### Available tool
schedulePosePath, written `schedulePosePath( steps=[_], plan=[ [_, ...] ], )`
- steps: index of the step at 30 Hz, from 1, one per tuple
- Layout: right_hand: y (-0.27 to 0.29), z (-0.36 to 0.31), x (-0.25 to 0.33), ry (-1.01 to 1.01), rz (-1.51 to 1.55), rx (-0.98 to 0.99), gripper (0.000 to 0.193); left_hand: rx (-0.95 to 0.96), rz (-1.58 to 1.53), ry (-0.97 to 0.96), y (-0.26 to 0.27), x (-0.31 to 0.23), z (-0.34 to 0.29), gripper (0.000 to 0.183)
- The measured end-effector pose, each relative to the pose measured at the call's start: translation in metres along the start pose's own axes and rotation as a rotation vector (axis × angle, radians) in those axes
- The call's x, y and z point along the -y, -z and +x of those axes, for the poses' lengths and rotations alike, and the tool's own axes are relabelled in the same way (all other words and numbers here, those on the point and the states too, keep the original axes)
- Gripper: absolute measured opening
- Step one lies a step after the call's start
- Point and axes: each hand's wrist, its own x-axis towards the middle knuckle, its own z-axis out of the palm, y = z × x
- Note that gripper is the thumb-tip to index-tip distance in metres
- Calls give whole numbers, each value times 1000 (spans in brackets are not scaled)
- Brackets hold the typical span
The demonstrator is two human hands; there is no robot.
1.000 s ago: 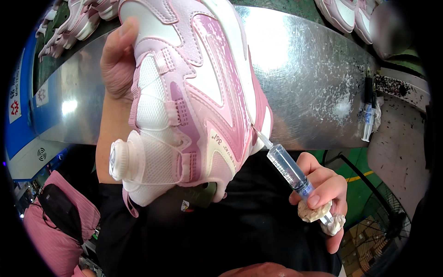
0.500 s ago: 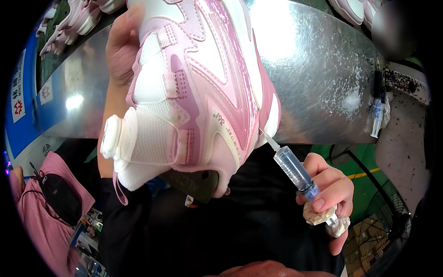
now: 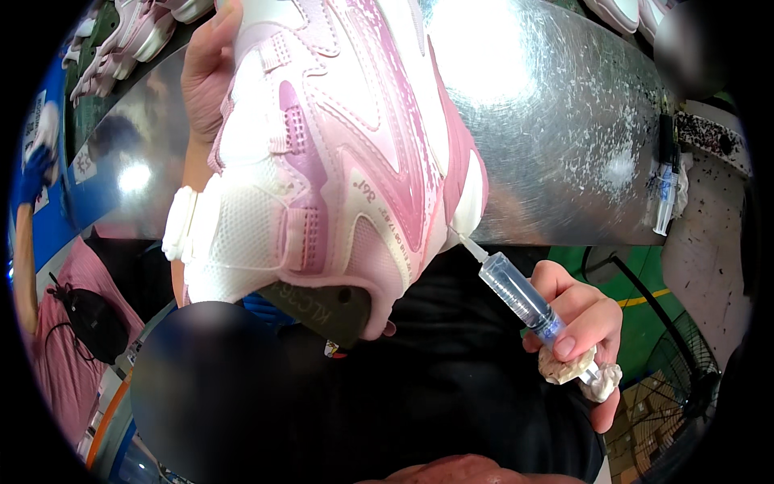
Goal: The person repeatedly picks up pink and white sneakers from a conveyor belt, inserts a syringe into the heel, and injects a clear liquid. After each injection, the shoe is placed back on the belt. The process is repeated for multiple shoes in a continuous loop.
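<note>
A pink and white sports shoe hangs sole-side to the right, with a white dial on its tongue. Inside its collar sits a dark green shoe last. My left hand is closed around the front of the shoe; its other fingers are hidden behind it. In my right hand is a clear syringe of clear liquid, its flange and plunger end wrapped in off-white lumps. The syringe's thin tip touches the seam between upper and sole near the heel.
The scratched metal table carries dried white flecks. At its right end lies another syringe beside a dirty strip. More pink shoes stand far left. A fan is at lower right. Another person's blue-gloved hand shows at left.
The shoe has shifted slightly left and tilted, and the syringe tip has stayed at the seam near the heel. My right hand moved slightly right. Another person's gloved hand has appeared at left.
</note>
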Motion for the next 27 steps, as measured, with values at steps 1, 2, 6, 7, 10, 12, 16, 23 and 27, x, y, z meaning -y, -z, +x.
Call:
schedulePosePath(
  steps=[1, 2, 6, 7, 10, 12, 16, 23, 27],
  plan=[
    [0, 0, 0, 1, 2, 2, 74, 0, -1, 0, 0, 0, 0, 45],
    [1, 1, 0, 4, 4, 2, 74, -3, 4, -2, 0, -1, 0, 45],
    [-1, 2, -1, 22, -10, -12, 74, -2, -5, 2, 1, -1, 1, 47],
    [0, 2, -1, 25, -10, -8, 74, -4, -1, 1, 1, 0, 1, 47],
    [2, 2, -2, 21, -10, 26, 74, -6, 5, 3, 1, -2, 0, 49],
    [2, 1, -3, 15, -8, 48, 74, -12, 9, -2, 1, -2, -3, 50],
    [1, 0, 0, 10, -19, 48, 74, -13, 2, 8, 1, 0, -2, 52],
    [4, 0, -6, 53, -53, 46, 75, -33, 19, 10, -2, 2, -7, 56],
    [5, -3, -7, 57, -97, 68, 76, -71, 23, 4, -6, 2, -13, 58]
  ],
)
